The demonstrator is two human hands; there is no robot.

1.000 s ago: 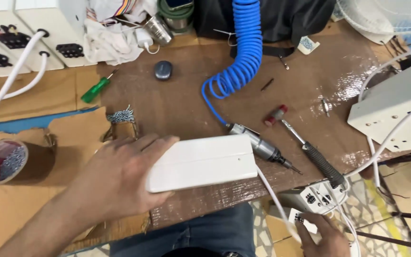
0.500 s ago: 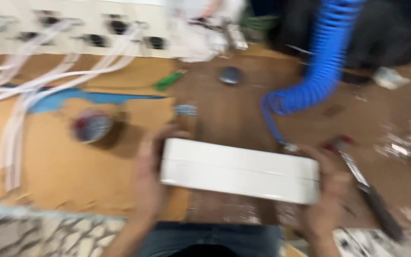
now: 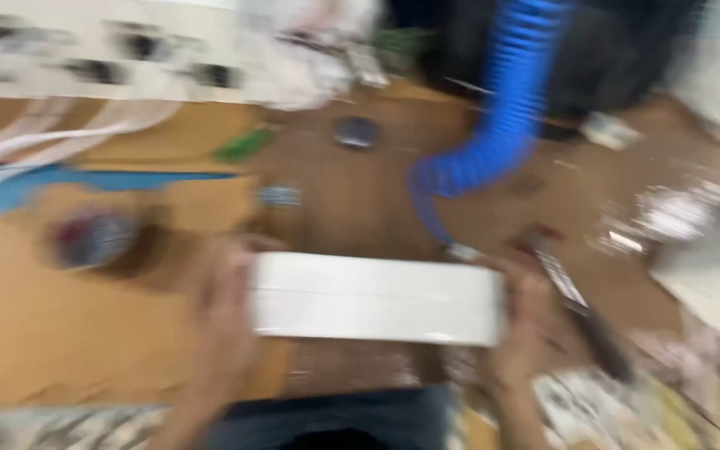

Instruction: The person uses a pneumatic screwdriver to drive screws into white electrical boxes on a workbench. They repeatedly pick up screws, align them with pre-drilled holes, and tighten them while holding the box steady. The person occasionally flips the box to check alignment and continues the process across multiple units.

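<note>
A long white rectangular casing [image 3: 377, 298] is held level at the near edge of the counter [image 3: 35, 350], just above the lap, with the left hand [image 3: 225, 312] clamped on its left end and the right hand [image 3: 520, 321] clamped on its right end; the two hands are set well apart, one at each short side. The frame is heavily blurred, so finger placement under the casing cannot be told. A grip kept at both ends, with the piece held flat and square to the body, is judged the sound way to handle it, since a one-ended hold would likely let the long body tip. Just right of the right hand a dark-handled tool [image 3: 581, 308] lies on the counter, and it is judged a snag risk if the casing is swung that way. To the left, a roll of tape [image 3: 93, 239] rests on the brown cardboard. Farther off, a small metallic cluster [image 3: 279, 197], a green-handled item [image 3: 243, 144] and a dark round cap [image 3: 357, 132] are noted. A blue coiled hose [image 3: 506, 108] runs from the far edge down toward the middle. At the far left, white power strips [image 3: 102, 58] with white cables [image 3: 52, 142] are seen.
</note>
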